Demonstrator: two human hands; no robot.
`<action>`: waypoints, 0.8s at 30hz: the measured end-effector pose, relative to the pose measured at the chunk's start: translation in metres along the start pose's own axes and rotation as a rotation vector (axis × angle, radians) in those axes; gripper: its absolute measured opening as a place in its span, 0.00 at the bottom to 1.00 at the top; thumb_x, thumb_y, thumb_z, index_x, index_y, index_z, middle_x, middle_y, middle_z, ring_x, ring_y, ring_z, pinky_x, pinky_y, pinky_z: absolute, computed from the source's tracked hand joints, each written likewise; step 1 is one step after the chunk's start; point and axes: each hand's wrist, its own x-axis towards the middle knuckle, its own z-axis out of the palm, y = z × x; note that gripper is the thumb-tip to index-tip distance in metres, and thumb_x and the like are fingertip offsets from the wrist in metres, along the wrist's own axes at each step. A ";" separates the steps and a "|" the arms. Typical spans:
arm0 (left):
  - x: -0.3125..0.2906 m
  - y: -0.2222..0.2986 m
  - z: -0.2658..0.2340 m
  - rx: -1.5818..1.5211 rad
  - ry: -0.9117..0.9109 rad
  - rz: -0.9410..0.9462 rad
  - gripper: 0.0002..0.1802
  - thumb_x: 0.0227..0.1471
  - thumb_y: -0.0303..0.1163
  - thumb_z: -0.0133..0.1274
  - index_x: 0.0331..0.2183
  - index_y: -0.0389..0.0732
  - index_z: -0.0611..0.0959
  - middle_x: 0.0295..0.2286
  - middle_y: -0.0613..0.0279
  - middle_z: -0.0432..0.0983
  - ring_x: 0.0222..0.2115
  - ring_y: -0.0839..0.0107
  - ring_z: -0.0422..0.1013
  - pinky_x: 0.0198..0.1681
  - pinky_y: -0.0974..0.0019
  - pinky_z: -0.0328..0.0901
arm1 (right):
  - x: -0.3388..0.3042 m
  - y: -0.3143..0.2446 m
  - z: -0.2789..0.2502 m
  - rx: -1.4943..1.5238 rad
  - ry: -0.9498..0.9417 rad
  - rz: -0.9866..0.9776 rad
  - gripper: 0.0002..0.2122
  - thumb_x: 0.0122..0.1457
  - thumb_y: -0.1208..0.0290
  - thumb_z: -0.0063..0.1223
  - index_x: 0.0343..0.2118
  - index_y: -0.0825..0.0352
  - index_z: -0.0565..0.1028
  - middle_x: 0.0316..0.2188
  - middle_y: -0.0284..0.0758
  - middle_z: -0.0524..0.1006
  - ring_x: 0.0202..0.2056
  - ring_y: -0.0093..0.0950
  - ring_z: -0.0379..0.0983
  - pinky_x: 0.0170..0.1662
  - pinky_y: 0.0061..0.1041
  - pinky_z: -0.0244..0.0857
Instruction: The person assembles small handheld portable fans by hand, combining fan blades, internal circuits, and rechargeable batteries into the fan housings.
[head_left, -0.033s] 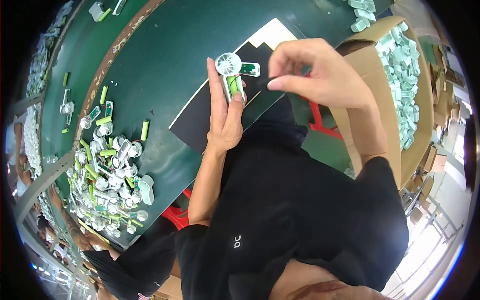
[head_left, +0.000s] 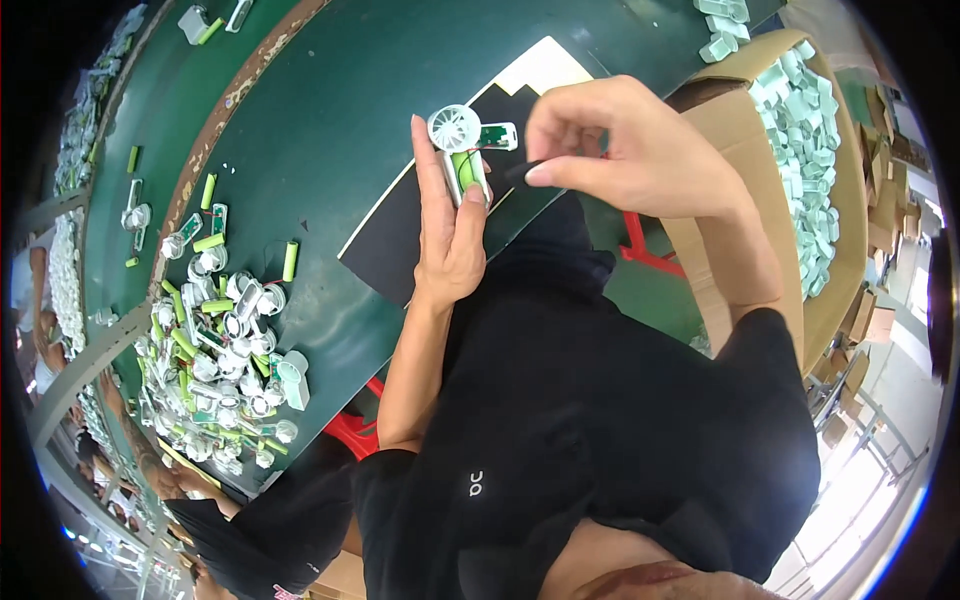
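My left hand (head_left: 445, 245) cradles a small handheld fan (head_left: 454, 129) with its handle casing open. Inside the handle lies a green battery (head_left: 465, 172), the thumb resting at its lower end. A green circuit board (head_left: 497, 137) on a white part juts out to the right of the fan, with thin wires running to it. Just right of the fan, my right hand (head_left: 635, 150) pinches a small black piece (head_left: 518, 174) between thumb and fingers; its material is hard to make out. Beneath both hands lies a black sheet (head_left: 385, 235) on pale backing (head_left: 545, 66).
Loose fan assemblies with green batteries form a pile (head_left: 225, 360) on the green table (head_left: 340, 120) at left. On the right stands a cardboard box (head_left: 735, 140) full of pale green casings (head_left: 800, 160). A red stool (head_left: 648, 255) shows below the table edge. A co-worker's arm (head_left: 150, 465) reaches in lower left.
My right hand has shifted slightly left, toward the fan, and the black piece in its fingers shows more clearly. My left hand and the fan have hardly moved.
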 end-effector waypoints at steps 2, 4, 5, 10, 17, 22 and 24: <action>0.001 0.003 0.002 0.073 -0.024 -0.012 0.46 0.62 0.20 0.40 0.71 0.34 0.33 0.59 0.50 0.60 0.49 0.67 0.65 0.54 0.66 0.64 | 0.006 -0.006 0.002 0.005 -0.020 0.065 0.05 0.55 0.78 0.62 0.29 0.74 0.78 0.24 0.38 0.79 0.28 0.26 0.78 0.34 0.27 0.70; 0.001 0.000 0.004 0.211 -0.022 0.174 0.46 0.62 0.20 0.39 0.71 0.33 0.32 0.66 0.44 0.51 0.58 0.61 0.62 0.61 0.65 0.59 | 0.015 -0.009 0.003 -0.109 -0.126 0.098 0.06 0.54 0.75 0.62 0.29 0.74 0.80 0.24 0.43 0.81 0.30 0.33 0.80 0.35 0.31 0.72; -0.002 0.003 0.005 0.108 -0.049 0.079 0.47 0.61 0.19 0.38 0.70 0.33 0.31 0.69 0.42 0.45 0.64 0.58 0.57 0.66 0.63 0.54 | 0.020 -0.009 0.005 -0.117 -0.135 0.145 0.08 0.51 0.74 0.62 0.28 0.75 0.80 0.24 0.46 0.81 0.31 0.38 0.82 0.36 0.34 0.73; -0.005 0.004 0.007 0.251 -0.052 0.228 0.43 0.64 0.20 0.39 0.71 0.30 0.35 0.72 0.46 0.31 0.73 0.59 0.34 0.73 0.59 0.33 | 0.033 -0.018 0.010 -0.255 -0.162 0.130 0.07 0.48 0.75 0.59 0.26 0.75 0.80 0.23 0.45 0.81 0.31 0.39 0.81 0.36 0.35 0.73; -0.008 0.021 0.006 0.198 -0.080 0.168 0.52 0.52 0.22 0.41 0.70 0.30 0.32 0.72 0.41 0.32 0.73 0.53 0.35 0.73 0.56 0.34 | 0.033 -0.025 0.020 -0.288 -0.143 0.017 0.05 0.54 0.78 0.60 0.27 0.77 0.78 0.24 0.46 0.81 0.29 0.34 0.81 0.36 0.31 0.74; -0.008 0.018 0.001 0.308 -0.030 0.163 0.52 0.52 0.24 0.39 0.68 0.26 0.29 0.71 0.34 0.30 0.73 0.47 0.35 0.73 0.54 0.35 | 0.031 -0.022 0.033 -0.279 -0.043 -0.060 0.04 0.54 0.79 0.58 0.28 0.77 0.78 0.23 0.46 0.81 0.28 0.36 0.81 0.35 0.33 0.73; -0.007 0.021 0.003 0.337 -0.011 0.150 0.52 0.53 0.26 0.40 0.68 0.25 0.29 0.71 0.32 0.27 0.73 0.45 0.33 0.73 0.53 0.34 | 0.029 -0.020 0.037 -0.293 -0.004 -0.085 0.04 0.54 0.80 0.58 0.28 0.76 0.78 0.23 0.46 0.80 0.28 0.37 0.81 0.34 0.34 0.73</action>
